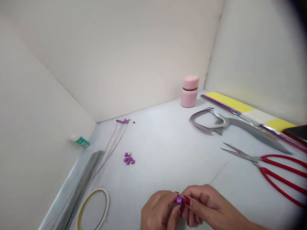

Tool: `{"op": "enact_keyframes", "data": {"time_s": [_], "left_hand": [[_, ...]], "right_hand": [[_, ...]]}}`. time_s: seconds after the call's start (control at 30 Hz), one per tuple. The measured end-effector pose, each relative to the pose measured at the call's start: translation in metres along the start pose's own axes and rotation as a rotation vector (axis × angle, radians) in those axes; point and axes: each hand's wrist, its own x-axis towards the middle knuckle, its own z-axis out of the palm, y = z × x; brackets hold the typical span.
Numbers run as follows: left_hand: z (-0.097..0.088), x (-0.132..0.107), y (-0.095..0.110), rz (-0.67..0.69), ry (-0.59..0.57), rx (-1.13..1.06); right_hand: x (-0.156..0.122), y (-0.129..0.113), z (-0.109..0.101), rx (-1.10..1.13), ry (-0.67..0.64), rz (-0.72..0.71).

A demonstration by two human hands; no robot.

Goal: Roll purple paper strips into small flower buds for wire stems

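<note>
A small shiny purple piece, perhaps a folded star, is pinched between my two hands near the front of the table. My left hand curls around its left side with the fingers closed. From the right, my right hand presses thumb and fingertips against it. What else the fingers hold is hidden. Ahead and to the left lies a little cluster of purple stars. Farther back, more purple stars sit at the ends of thin wires.
Red-handled scissors lie open at right. Behind them are grey ribbon strips, a yellow-and-white pack and a pink bottle. At left are a tape roll, a bundle of grey wires and a green-labelled tube. Walls enclose the table.
</note>
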Motion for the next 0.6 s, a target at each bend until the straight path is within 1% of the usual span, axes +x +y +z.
{"op": "enact_keyframes", "data": {"time_s": [0.17, 0.3, 0.43, 0.5, 0.6], "left_hand": [[0.002, -0.004, -0.0025, -0.042, -0.024, -0.027], [0.0041, -0.0054, -0.0009, -0.078, 0.006, -0.012], [0.0042, -0.0044, 0.0008, -0.099, 0.045, -0.02], [0.0039, -0.0037, 0.0019, -0.117, 0.045, -0.037], [0.0042, -0.0039, 0.0035, -0.172, 0.044, -0.138]], "right_hand": [[0.0002, 0.0028, 0.001, 0.101, 0.012, 0.032], [0.0, 0.0055, -0.0001, 0.165, 0.039, 0.013], [0.0013, 0.0061, -0.0018, 0.201, 0.063, 0.037], [0.0014, 0.0059, -0.0021, 0.176, 0.078, 0.022], [-0.0003, 0.004, -0.0023, 0.001, 0.112, -0.066]]}}
